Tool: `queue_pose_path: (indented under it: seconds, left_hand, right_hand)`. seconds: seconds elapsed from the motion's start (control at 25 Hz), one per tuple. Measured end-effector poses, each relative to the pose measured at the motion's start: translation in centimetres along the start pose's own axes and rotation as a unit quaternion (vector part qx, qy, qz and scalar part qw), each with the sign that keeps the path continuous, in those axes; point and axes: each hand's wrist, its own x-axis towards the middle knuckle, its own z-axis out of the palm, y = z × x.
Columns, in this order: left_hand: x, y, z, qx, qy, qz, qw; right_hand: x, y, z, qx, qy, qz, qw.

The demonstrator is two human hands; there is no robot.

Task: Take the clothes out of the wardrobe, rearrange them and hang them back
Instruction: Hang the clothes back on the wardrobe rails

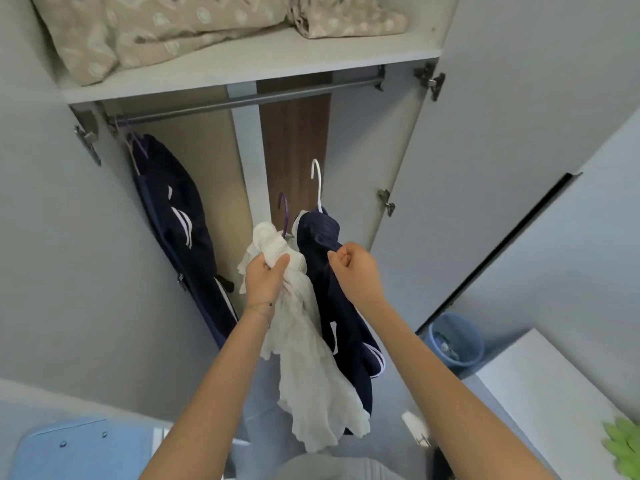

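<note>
In front of the open wardrobe, my left hand (265, 278) grips a white crinkled garment (311, 368) that hangs on a purple hanger (284, 213). My right hand (355, 271) is closed on a navy garment (343, 327) with white stripes, hung on a white hanger (318, 183). Both hangers are off the metal rail (249, 98), well below it. At the rail's far left end hang dark navy clothes (180, 216) with white stripes on purple hangers.
A beige patterned quilt (156, 26) lies on the wardrobe's top shelf. Both wardrobe doors stand open. A blue waste bin (455, 337) sits at the lower right beside a white surface (554, 393). A blue chair (79, 448) is at the lower left.
</note>
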Motion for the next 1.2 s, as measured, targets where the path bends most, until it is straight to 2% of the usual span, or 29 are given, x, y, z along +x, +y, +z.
queue_pose_path:
  seconds: [0.24,0.52,0.8,0.96,1.2]
  left_hand:
    - [7.1,2.4,2.1,0.017,0.079,0.005,0.997]
    - [13.2,3.7,1.6,0.017,0.176,0.006,0.984]
    - [22.4,5.2,-1.8,0.039,0.201,-0.001,0.979]
    - [27.9,5.4,-5.3,0.004,0.219,0.01,0.976]
    - [34.7,6.4,-9.8,0.02,0.268,-0.02,0.963]
  right_hand:
    - [9.4,-0.3,1.0,0.059,-0.039,-0.032,0.997]
    - [17.8,-2.4,4.0,0.094,-0.112,-0.142,0.979]
    - [24.5,-4.4,9.8,0.075,-0.118,-0.212,0.967]
    - [27.5,-5.5,13.6,0.091,-0.121,-0.237,0.96]
    - [31.2,-7.2,17.1,0.092,-0.129,-0.257,0.953]
